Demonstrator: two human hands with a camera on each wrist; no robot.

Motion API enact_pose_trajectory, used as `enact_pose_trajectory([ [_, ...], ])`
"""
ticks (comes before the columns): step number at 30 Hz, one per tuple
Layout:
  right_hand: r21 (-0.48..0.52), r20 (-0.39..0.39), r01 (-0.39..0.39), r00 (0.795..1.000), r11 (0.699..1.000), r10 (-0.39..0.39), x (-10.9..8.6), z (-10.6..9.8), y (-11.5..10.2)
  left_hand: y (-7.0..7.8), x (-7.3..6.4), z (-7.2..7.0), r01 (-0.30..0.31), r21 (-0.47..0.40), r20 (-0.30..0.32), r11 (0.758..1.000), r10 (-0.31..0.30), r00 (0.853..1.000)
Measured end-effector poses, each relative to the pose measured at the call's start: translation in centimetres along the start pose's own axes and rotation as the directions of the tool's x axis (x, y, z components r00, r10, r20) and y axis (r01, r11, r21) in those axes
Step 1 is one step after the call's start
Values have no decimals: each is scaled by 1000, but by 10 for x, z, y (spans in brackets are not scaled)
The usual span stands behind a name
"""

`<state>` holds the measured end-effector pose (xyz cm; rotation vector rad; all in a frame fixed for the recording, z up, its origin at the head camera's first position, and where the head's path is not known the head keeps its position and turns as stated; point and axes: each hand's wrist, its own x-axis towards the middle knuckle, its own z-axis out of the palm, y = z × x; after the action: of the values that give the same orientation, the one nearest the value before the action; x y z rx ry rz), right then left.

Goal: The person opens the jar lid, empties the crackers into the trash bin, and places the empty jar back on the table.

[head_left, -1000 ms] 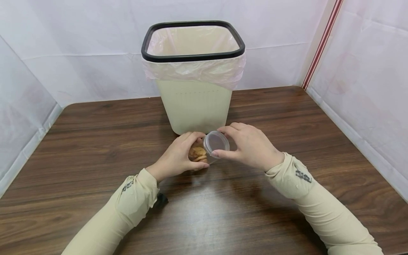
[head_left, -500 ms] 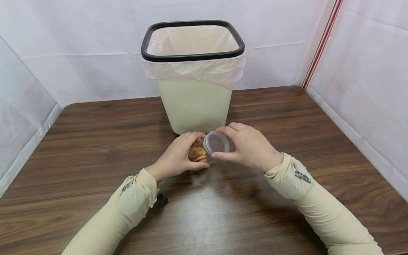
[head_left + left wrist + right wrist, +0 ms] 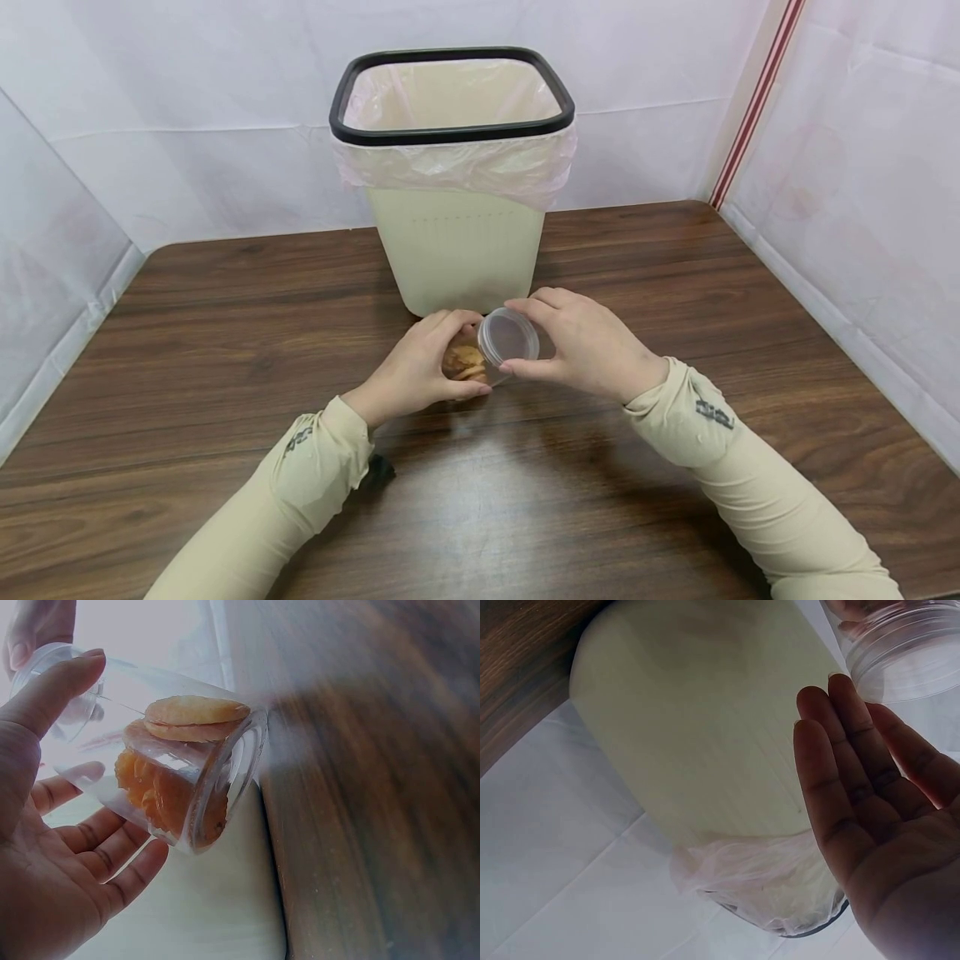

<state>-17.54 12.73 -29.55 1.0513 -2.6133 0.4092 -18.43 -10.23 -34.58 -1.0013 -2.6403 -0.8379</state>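
My left hand (image 3: 420,362) grips the side of a clear plastic jar (image 3: 112,697), thumb on one side and fingers on the other. Several golden-brown cookies (image 3: 161,780) lie against the jar's bottom. The jar leans toward the right, its lower rim at the tabletop. At its top is a clear round lid (image 3: 510,337), whose edge my right hand (image 3: 588,346) holds between thumb and index finger. In the right wrist view, the other fingers (image 3: 821,772) extend beside the lid. Whether the lid is loose on the jar, I cannot tell.
Right behind the hands stands a cream trash bin (image 3: 465,250) with a black rim and a pinkish liner (image 3: 457,167). A small black object (image 3: 378,472) lies partly under the left forearm. White sheets (image 3: 225,100) enclose the dark wooden table (image 3: 225,333).
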Motion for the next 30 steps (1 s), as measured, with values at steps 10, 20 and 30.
enact_pose_trajectory([
  [10, 26, 13, 23, 1000, 999, -23, 1, -2, 1, 1, 0, -1, 0, -9, 0, 1000, 0, 1000],
  [20, 60, 28, 54, 998, 997, -56, 1, -4, 3, 0, 0, -1, -10, -9, -5, 1000, 10, 1000],
  [30, 61, 42, 74, 996, 995, -76, -1, -5, 5, 1, 1, 0, -3, -7, 0, 1000, 3, 1000],
])
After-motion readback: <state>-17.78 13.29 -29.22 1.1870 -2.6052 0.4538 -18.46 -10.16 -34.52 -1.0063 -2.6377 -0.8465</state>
